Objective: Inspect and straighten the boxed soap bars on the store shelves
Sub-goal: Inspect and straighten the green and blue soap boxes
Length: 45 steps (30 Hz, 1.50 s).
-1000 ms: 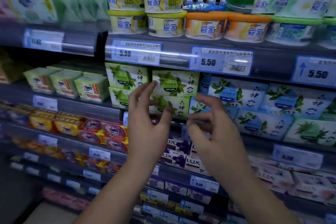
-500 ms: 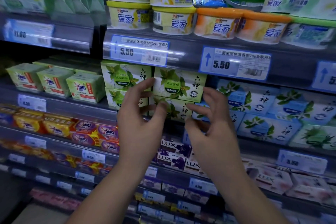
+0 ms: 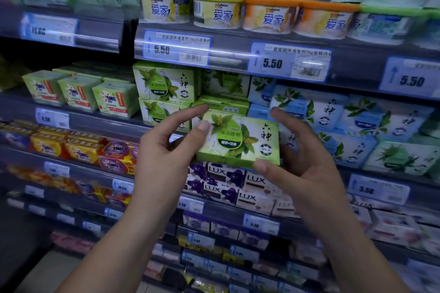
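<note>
Spanning the view, the soap shelf (image 3: pixel 100 123) is mostly tidy already, though many boxes remain unchecked. One green soap box (image 3: pixel 239 140) is held off it, gripped between left hand (image 3: pixel 164 157) and right hand (image 3: pixel 307 164).

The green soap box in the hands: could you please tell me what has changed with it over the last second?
Both hands have closed on the green soap box and drawn it forward off the top of its stack; before, they only reached toward it. The left hand pinches its left end, and the right hand supports its right end and bottom edge. The neighbouring green stack, blue boxes and price tags stayed put.
</note>
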Each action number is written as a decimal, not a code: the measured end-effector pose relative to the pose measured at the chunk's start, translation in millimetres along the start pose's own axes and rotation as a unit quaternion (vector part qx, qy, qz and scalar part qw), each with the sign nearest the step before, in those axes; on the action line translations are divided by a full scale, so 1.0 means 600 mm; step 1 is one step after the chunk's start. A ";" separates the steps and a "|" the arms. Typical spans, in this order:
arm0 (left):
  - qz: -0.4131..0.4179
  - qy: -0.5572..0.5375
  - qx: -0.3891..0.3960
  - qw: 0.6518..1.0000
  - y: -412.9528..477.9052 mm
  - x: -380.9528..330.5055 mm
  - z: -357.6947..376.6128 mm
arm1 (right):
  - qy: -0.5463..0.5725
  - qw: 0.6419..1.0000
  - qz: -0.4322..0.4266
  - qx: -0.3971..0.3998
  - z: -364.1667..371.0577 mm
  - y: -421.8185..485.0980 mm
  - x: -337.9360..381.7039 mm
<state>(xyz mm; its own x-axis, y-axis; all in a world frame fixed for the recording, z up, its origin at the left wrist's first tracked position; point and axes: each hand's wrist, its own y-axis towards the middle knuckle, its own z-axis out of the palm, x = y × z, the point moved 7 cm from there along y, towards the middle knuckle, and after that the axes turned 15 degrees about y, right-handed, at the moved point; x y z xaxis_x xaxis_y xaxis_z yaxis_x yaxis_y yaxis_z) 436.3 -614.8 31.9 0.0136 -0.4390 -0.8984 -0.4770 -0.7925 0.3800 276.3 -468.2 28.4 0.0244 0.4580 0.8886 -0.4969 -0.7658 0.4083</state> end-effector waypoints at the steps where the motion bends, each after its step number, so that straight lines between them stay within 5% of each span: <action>1: 0.014 -0.014 0.026 0.999 -0.006 -0.004 0.004 | 0.002 1.000 -0.002 -0.003 -0.005 -0.004 0.002; 5: 0.074 0.032 0.095 0.992 -0.034 -0.017 0.014 | -0.018 1.000 0.006 -0.020 -0.028 -0.021 0.005; 12: -0.024 0.026 0.039 0.999 -0.060 -0.010 0.022 | 0.029 0.999 0.004 -0.027 -0.047 -0.039 0.009; 18: -0.023 0.039 0.014 0.999 -0.086 -0.026 0.026 | 0.043 0.997 0.047 -0.032 -0.059 -0.053 0.005; 21: -0.006 0.079 0.000 0.997 -0.092 -0.036 0.027 | 0.151 0.981 0.115 -0.039 -0.062 -0.054 -0.004; 25: 0.025 0.085 0.079 0.993 -0.103 -0.041 0.041 | 0.172 0.972 0.145 -0.068 -0.075 -0.048 -0.008; 31: -0.129 -0.058 0.097 0.985 -0.085 0.010 0.047 | 0.160 0.983 0.083 -0.037 -0.067 -0.041 0.008; 39: -0.034 -0.032 0.080 0.996 -0.031 0.026 0.003 | -0.007 0.997 0.052 -0.064 -0.036 -0.026 -0.001; 45: 0.079 0.023 0.071 0.994 0.005 0.023 -0.036 | -0.013 0.998 -0.011 -0.057 0.015 -0.007 -0.013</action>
<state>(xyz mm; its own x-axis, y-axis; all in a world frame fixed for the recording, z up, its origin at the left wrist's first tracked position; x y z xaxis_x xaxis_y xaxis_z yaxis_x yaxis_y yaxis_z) 454.2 -632.4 25.6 -0.0330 -0.5747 -0.8177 -0.5963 -0.6453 0.4776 286.2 -472.4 21.7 0.0590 0.4608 0.8855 -0.5918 -0.6982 0.4027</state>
